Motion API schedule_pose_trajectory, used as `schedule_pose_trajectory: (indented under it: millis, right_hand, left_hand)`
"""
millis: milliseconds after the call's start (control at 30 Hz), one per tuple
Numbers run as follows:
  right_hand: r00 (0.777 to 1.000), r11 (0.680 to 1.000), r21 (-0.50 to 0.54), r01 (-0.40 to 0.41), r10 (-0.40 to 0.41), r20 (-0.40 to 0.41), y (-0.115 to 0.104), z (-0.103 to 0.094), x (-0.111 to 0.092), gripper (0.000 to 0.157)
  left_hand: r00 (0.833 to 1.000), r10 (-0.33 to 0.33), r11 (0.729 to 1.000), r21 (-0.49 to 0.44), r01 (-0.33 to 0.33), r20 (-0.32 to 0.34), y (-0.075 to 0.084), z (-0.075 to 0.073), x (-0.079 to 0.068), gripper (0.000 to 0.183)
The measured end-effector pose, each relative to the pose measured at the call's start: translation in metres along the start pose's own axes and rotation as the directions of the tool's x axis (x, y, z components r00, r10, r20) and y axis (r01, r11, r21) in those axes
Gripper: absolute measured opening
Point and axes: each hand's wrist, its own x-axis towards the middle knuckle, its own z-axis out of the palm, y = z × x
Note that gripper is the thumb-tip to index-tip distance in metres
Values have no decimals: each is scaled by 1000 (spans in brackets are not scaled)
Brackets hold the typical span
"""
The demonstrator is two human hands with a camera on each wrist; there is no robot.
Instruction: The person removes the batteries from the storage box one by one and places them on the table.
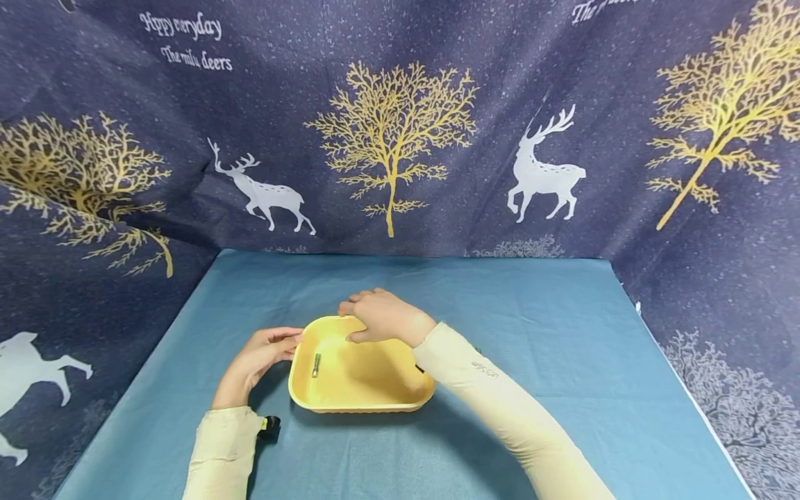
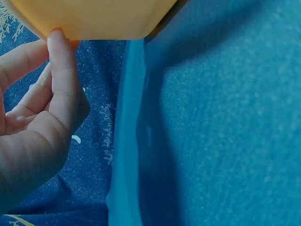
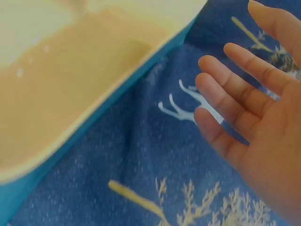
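Observation:
A yellow rectangular plastic tray [image 1: 359, 408] with rounded corners stands before me in the head view. My left hand [image 1: 265, 354] pinches its left rim; in the left wrist view the thumb [image 2: 61, 61] presses on the tray's edge [image 2: 103, 33]. Inside the tray, near the left wall, lies a small green-and-silver cylinder [image 1: 316, 365]. My right hand [image 1: 384, 316] hovers over the far rim, palm down and holding nothing. In the right wrist view its loosely bent fingers [image 3: 225, 96] are spread apart, away from the tray's rim [image 3: 113, 96].
A blue cloth [image 1: 537, 312] covers the table. Behind it hangs a dark blue curtain [image 1: 475, 42] printed with deer and golden trees. On the left wrist sits a small black device [image 1: 270, 429]. Something small and green [image 1: 478, 350] peeks out beyond the right sleeve [image 1: 500, 403].

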Motion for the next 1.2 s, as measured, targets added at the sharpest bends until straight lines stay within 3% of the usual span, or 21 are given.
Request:
schedule_pose_trajectory:
  millis: [433, 800, 1033, 1200]
  right_hand:
    - [995, 999, -48, 12, -7, 95, -26, 24, 33, 47]
    - [987, 1000, -7, 17, -15, 162, -36, 47, 52, 46]
    - [981, 1000, -21, -17, 20, 195, -41, 57, 61, 52]
    - [975, 995, -95, -39, 59, 215, -44, 64, 67, 57]
  left_hand:
    - [1000, -4, 1000, 2, 4, 11, -1, 0, 2, 45]
    - [1000, 0, 1000, 4, 0, 29, -2, -1, -1, 47]
    - [999, 17, 1000, -2, -17, 32, -2, -1, -1, 46]
    - [999, 18, 1000, -8, -18, 28, -1, 0, 0, 45]
